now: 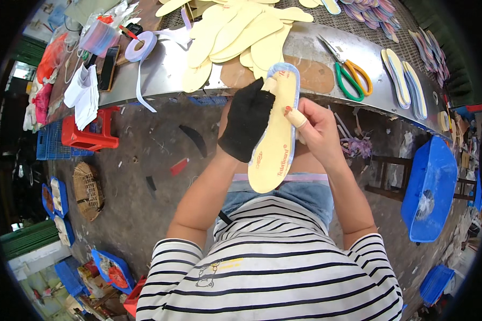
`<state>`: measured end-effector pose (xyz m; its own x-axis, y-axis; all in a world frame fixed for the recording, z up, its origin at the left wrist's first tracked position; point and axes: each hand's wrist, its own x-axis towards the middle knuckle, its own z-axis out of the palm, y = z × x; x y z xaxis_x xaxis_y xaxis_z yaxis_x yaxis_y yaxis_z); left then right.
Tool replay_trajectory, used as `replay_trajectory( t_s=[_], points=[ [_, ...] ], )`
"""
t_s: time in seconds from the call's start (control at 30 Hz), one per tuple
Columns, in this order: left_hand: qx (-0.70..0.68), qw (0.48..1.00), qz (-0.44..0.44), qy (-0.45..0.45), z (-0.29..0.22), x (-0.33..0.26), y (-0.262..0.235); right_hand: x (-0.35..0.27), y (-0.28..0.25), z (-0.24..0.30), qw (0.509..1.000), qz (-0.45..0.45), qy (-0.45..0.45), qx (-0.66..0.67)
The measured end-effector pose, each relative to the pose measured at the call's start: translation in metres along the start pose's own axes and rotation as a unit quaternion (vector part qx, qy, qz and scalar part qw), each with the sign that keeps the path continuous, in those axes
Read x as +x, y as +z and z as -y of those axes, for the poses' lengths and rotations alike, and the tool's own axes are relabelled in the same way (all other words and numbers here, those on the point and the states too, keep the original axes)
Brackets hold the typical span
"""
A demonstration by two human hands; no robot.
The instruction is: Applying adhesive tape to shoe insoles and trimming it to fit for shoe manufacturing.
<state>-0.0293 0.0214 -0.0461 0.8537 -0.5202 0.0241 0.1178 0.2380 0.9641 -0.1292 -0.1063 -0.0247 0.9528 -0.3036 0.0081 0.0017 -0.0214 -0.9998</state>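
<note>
A cream insole (276, 128) with red print stands out in front of my body, its toe end pointing toward the table. Light blue edging shows around its far end and along part of both sides. My left hand (246, 120), in a black glove with a covered fingertip showing, is closed on the insole's left edge. Opposite it, my right hand (318, 128) pinches the right edge, its thumb wrapped in a pale finger cover and lying on the cream face. The right fingers behind the insole are partly hidden.
Loose cream insole blanks (241, 32) pile up on the metal table (168, 75). Scissors (351, 77) with green and orange handles lie to the right, beside edged insoles (404, 83). A tape roll (141, 45) and a phone (109, 68) sit left. Below are a red stool (91, 131) and blue tub (431, 187).
</note>
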Motion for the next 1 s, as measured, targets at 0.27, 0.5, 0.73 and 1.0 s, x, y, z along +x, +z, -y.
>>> replay_trajectory(
  t_s=[0.27,0.5,0.73,1.0],
  points=[
    [0.144,0.988,0.064,-0.003,-0.016,-0.005,-0.004,-0.001,-0.005,0.003,0.999,0.036,0.017,0.015],
    [0.182,0.976,0.112,-0.048,-0.021,0.000,-0.010,0.002,-0.004,0.002,1.000,-0.005,-0.003,-0.013],
    [0.055,0.972,0.175,-0.147,-0.034,0.014,-0.022,-0.001,-0.012,0.007,0.998,0.035,0.034,0.051],
    [-0.196,0.845,0.448,-0.216,-0.025,0.033,-0.040,0.026,-0.034,0.039,0.827,-0.031,-0.363,-0.429]
  ],
)
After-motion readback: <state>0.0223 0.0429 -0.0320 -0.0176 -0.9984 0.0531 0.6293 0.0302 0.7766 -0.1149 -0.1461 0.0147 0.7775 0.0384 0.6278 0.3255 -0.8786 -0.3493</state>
